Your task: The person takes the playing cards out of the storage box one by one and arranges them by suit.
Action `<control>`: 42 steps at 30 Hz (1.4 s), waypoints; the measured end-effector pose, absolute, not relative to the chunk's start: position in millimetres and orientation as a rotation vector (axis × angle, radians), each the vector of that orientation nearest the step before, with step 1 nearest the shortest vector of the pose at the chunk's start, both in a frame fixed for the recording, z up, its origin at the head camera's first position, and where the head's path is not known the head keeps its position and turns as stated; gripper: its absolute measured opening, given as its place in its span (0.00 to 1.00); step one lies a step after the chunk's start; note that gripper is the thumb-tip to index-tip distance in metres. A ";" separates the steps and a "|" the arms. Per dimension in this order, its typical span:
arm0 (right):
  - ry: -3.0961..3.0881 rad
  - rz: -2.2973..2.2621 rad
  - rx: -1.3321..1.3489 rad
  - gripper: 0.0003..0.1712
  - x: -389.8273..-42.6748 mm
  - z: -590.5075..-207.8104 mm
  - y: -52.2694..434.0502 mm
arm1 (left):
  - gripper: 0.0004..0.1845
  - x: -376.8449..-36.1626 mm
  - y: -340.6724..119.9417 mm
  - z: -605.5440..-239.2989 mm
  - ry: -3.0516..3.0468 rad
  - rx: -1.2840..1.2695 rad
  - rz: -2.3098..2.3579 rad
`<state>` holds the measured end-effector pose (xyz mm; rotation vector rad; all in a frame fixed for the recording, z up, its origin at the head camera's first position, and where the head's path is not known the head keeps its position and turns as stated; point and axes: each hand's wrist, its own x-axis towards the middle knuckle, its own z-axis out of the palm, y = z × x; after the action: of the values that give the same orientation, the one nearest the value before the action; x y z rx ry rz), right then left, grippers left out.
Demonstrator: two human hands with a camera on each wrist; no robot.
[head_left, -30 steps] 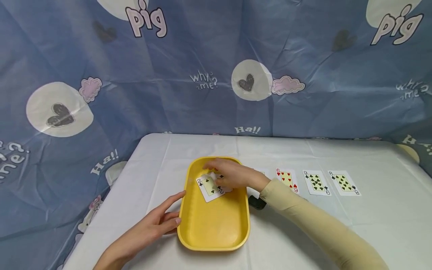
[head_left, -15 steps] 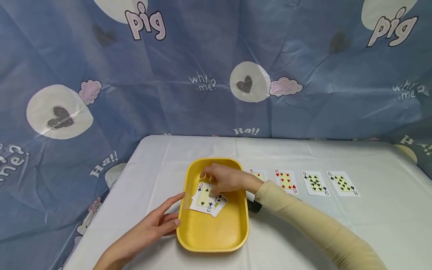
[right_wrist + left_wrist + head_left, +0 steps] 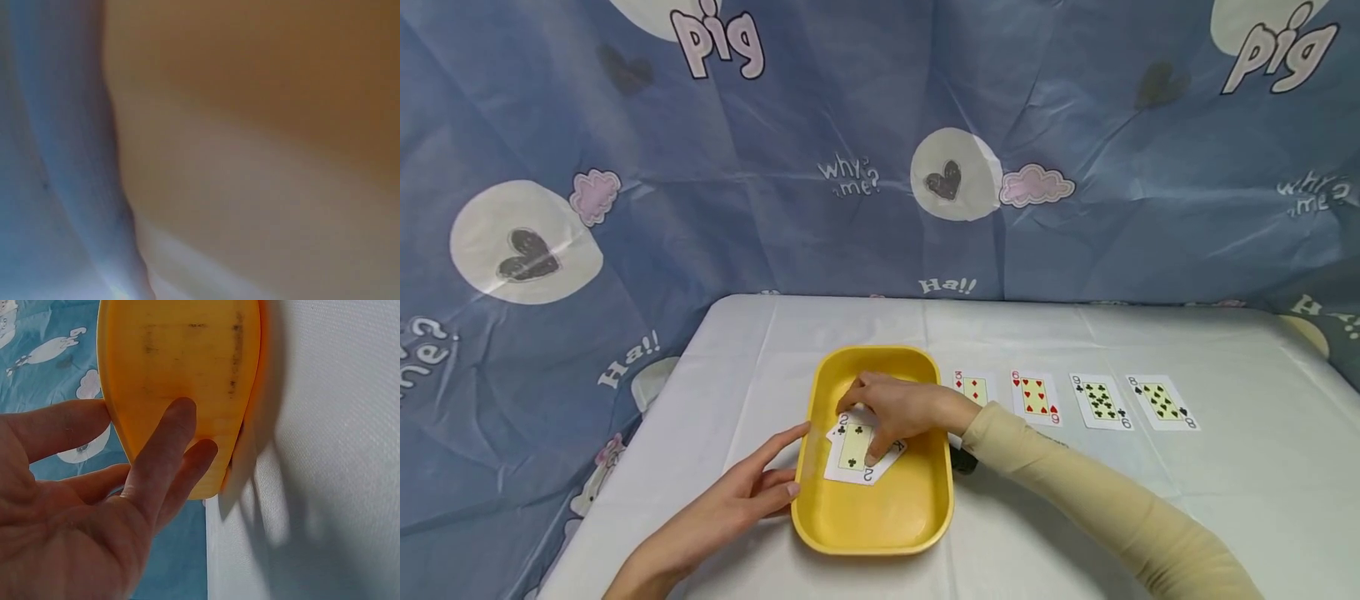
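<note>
Pressing down on the two of clubs (image 3: 854, 444), the right hand (image 3: 901, 409) has its fingers (image 3: 874, 457) bent over a small pile of cards inside the yellow tray (image 3: 880, 521); whether they pinch or merely rest on the top card cannot be told. A king peeks out at 4 o'clock of the pile. The left hand (image 3: 730, 506), fingers (image 3: 164, 450) straight, braces the tray's wall at 9 o'clock. Squaring the pile gently while that brace holds would likely keep the tray steady on the tabletop (image 3: 1150, 492).

Blue cartoon-print cloth (image 3: 820, 125) hangs as backdrop behind white-covered table (image 3: 1150, 500); lighting soft, even.
</note>
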<state>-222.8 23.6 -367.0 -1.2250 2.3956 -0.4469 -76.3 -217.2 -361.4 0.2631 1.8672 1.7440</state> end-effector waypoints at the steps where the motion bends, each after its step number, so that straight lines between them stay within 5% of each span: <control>1: 2.396 -0.447 -1.246 0.41 -222.8 -367.2 23.7 | 0.36 -76.6 -217.3 -361.3 1.870 0.263 1.741; 18: 2.468 -1.019 -1.370 0.34 -222.6 -366.7 35.4 | 0.36 -76.7 -216.0 -363.4 1.896 0.256 1.730; 30: 2.381 -1.885 -1.152 0.27 -219.9 -370.4 37.0 | 0.36 -79.0 -215.9 -362.4 1.910 0.208 1.710; 42: 2.327 -2.271 -1.079 0.27 -206.6 -350.6 48.2 | 0.36 -77.6 -216.9 -361.4 1.892 0.237 1.723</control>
<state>-206.6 48.2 -350.6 -1.0786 2.3273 -2.2708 -77.6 -216.9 -361.4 0.2366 1.8915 1.7233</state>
